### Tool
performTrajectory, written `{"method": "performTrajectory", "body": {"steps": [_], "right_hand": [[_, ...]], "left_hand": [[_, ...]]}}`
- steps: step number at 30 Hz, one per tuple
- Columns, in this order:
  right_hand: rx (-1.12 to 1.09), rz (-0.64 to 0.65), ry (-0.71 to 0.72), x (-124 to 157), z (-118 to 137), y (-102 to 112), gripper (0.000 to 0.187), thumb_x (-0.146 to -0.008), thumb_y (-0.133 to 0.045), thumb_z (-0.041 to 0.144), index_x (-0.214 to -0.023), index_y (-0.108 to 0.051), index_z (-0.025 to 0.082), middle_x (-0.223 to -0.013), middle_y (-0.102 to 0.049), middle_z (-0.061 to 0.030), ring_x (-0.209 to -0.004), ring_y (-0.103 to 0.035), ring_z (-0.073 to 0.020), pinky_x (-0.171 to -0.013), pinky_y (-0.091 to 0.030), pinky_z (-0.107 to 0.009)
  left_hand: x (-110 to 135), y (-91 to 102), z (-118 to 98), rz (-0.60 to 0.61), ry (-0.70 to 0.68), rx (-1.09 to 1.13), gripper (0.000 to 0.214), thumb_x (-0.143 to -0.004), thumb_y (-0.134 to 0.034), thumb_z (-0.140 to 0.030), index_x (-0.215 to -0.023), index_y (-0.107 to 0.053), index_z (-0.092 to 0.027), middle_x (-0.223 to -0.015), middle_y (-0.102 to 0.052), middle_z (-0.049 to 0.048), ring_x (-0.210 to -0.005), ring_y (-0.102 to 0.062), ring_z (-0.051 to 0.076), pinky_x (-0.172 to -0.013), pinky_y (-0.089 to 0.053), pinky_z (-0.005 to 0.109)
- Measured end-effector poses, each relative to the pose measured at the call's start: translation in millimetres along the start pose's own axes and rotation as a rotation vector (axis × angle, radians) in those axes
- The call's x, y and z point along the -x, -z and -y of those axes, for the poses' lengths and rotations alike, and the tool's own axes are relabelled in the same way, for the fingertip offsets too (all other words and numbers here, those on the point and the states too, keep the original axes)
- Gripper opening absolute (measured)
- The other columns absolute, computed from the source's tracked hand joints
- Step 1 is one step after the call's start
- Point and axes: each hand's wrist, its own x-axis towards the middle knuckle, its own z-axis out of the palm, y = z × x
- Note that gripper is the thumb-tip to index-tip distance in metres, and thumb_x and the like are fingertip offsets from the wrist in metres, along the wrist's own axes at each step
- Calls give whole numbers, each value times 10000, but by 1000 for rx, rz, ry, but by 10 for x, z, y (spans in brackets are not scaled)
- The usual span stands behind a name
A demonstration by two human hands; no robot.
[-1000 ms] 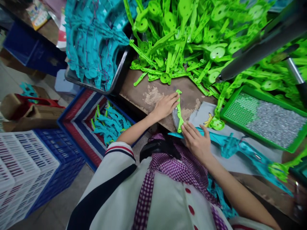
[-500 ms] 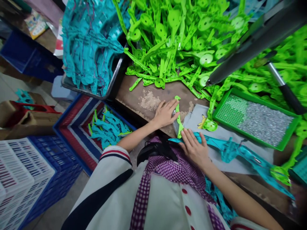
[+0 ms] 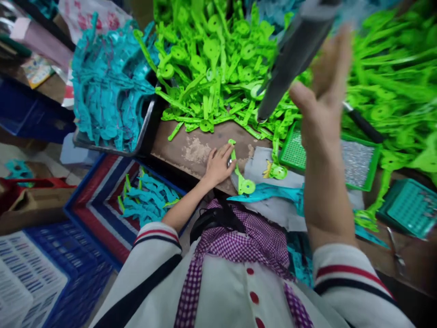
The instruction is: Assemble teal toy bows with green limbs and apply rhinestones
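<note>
My left hand [image 3: 217,165] rests on the worn brown table [image 3: 198,148], fingers extended against a green plastic strap [image 3: 241,175] with a round end that lies over a metal fixture. My right hand [image 3: 322,86] is raised in the air near a dark grey lever [image 3: 290,54], fingers spread and blurred, holding nothing. A teal strap [image 3: 262,192] lies on the grey cloth beside the green one.
A large heap of green straps [image 3: 218,59] covers the back of the table. A metal tray of teal straps [image 3: 109,91] sits at left. A green tray of small metal pieces [image 3: 355,159] is at right. Striped crate [image 3: 102,200] with teal straps below; blue and white crates at lower left.
My right hand left the green strap and rose toward the grey lever. The left hand stayed on the strap. The camera tilted and shifted.
</note>
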Motion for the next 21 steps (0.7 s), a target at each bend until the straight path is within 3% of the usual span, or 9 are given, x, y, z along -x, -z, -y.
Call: {"method": "performTrajectory", "body": {"steps": [1,3,5,8,11,15,21], "right_hand": [[-70,109,-56,-169,-79,-47,730,-875,-540,784,-1451,-518,335,-1520,-552,-3,-1429,-502,-252,-1228,-403,-492],[-78,154,-176,-301,-212,-90,589,-791,-687,760,-1161,-682,302,-1198,-727,-38,-1083,-684,-257,-987,-577,-488],[-67,-16,-262,-220,-316,-41,506,-719,-781,703,-935,-702,252,-897,-728,-31,-791,-664,-203,-769,-599,-424],[-180,-360,-379,11,-494,167,447,-757,-716,645,-819,-692,203,-638,-602,2,-535,-539,-137,-544,-518,-341],[-209,-474,-471,136,-753,346,453,-760,-679,645,-736,-644,194,-530,-491,30,-436,-467,-121,-460,-452,-324],[-160,-591,-428,193,-1078,365,505,-800,-612,727,-745,-573,226,-544,-443,55,-463,-493,-117,-505,-470,-315],[-229,-628,-413,272,-1202,337,522,-833,-518,768,-717,-540,260,-564,-463,50,-415,-390,-85,-421,-399,-286]], "left_hand": [[-5,-3,3,-7,3,2,531,-1005,-454,-377,-1511,-480,-217,-1591,-493,90,-1473,-464,227,-1269,-278,466],[-12,-11,13,-20,7,6,528,-994,-465,-367,-1496,-494,-206,-1581,-505,99,-1461,-479,234,-1263,-288,469],[-13,-22,25,-30,-1,12,524,-989,-468,-361,-1486,-504,-200,-1575,-511,107,-1459,-482,240,-1262,-288,472],[-8,-38,39,-36,-16,21,528,-991,-462,-362,-1489,-501,-192,-1581,-500,121,-1457,-484,245,-1265,-275,475],[-4,-48,49,-33,-16,33,532,-988,-458,-364,-1490,-501,-195,-1585,-496,116,-1456,-485,249,-1268,-265,482],[-5,-58,56,-47,-13,43,530,-989,-451,-378,-1486,-507,-200,-1573,-512,113,-1450,-492,255,-1266,-266,487],[-9,-67,69,-56,-28,54,534,-993,-443,-406,-1473,-516,-184,-1562,-524,121,-1446,-496,260,-1256,-274,498]]}}
